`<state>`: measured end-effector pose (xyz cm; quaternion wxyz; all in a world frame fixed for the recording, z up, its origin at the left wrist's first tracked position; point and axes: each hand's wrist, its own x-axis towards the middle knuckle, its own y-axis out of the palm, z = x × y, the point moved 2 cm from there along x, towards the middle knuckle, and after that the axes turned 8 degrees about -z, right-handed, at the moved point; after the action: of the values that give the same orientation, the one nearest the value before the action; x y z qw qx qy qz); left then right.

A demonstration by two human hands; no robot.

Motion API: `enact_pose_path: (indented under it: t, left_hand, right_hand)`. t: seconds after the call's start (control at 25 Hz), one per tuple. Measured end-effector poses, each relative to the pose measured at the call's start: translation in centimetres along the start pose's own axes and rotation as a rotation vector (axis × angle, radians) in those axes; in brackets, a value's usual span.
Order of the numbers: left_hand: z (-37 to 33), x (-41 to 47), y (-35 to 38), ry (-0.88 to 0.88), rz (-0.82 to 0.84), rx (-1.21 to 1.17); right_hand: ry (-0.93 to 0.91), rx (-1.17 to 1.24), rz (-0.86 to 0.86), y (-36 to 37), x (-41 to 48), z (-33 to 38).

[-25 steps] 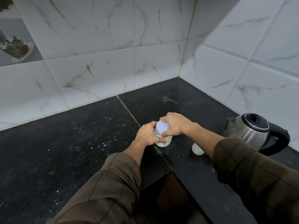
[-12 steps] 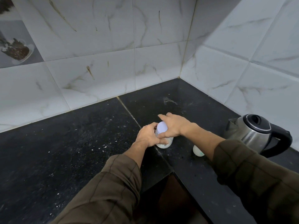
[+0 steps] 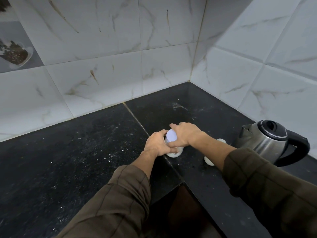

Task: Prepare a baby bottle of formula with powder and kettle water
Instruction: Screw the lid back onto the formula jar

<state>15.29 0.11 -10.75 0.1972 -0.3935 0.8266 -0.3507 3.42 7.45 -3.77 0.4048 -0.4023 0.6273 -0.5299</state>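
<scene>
A small white container [image 3: 174, 154] stands on the black counter [image 3: 77, 160] near the corner. My left hand [image 3: 157, 145] is wrapped around its body from the left. Its pale round lid [image 3: 171, 136] shows between my hands. My right hand [image 3: 186, 133] lies over the lid from the right, thumb against the lid's near edge and fingers stretched past its far side. A steel kettle [image 3: 264, 140] with a black lid and handle stands to the right. A white object [image 3: 208, 161] lies between container and kettle, mostly hidden under my right forearm.
White marble-look tiled walls [image 3: 154, 66] meet in a corner behind the counter. The counter is L-shaped, with its inner front edge [image 3: 181, 183] just below my hands and a dark gap beneath. Pale specks are scattered over the left part of the counter.
My right hand's fingers have loosened from a tight grip on the lid and now stretch out over it. My left hand keeps holding the container in place.
</scene>
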Motion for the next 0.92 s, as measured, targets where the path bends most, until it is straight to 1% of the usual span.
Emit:
enact_pose_path:
  t: [0.08, 0.2, 0.32, 0.44, 0.48, 0.52, 0.64, 0.72, 0.8, 0.92]
  left_hand:
    - [-0.1, 0.0, 0.0, 0.003, 0.0, 0.015]
    - [-0.1, -0.1, 0.1, 0.004, -0.011, 0.037]
    - [-0.1, -0.3, 0.4, 0.01, -0.029, 0.041]
    - [-0.3, -0.4, 0.2, 0.034, -0.035, 0.052]
    - [-0.3, -0.3, 0.0, 0.034, -0.031, 0.051]
    - [-0.3, -0.2, -0.1, 0.028, -0.027, 0.053]
    - [-0.4, -0.5, -0.1, 0.011, -0.041, 0.055]
    - [-0.3, -0.4, 0.2, 0.018, -0.051, 0.069]
    - [-0.4, -0.4, 0.3, 0.023, -0.059, 0.09]
    - [-0.5, 0.0, 0.2, 0.044, -0.061, 0.121]
  right_hand:
    - [-0.053, -0.02, 0.025, 0.4, 0.0, 0.0]
    - [0.003, -0.004, -0.033, 1.2, 0.0, 0.4]
    - [0.167, 0.085, -0.082, 2.5, -0.2, 0.9]
    - [0.333, 0.156, -0.07, 2.8, 0.0, 1.5]
    - [0.335, 0.161, -0.055, 2.6, 0.2, 1.6]
    - [0.294, 0.141, -0.037, 2.4, 0.3, 1.4]
    - [0.076, 0.029, 0.01, 2.0, 0.1, 0.1]
    - [0.052, 0.016, -0.001, 1.9, -0.2, -0.7]
    - [0.154, 0.058, -0.023, 2.3, -0.5, 0.1]
    - [0.469, 0.285, 0.014, 3.0, 0.2, 1.4]
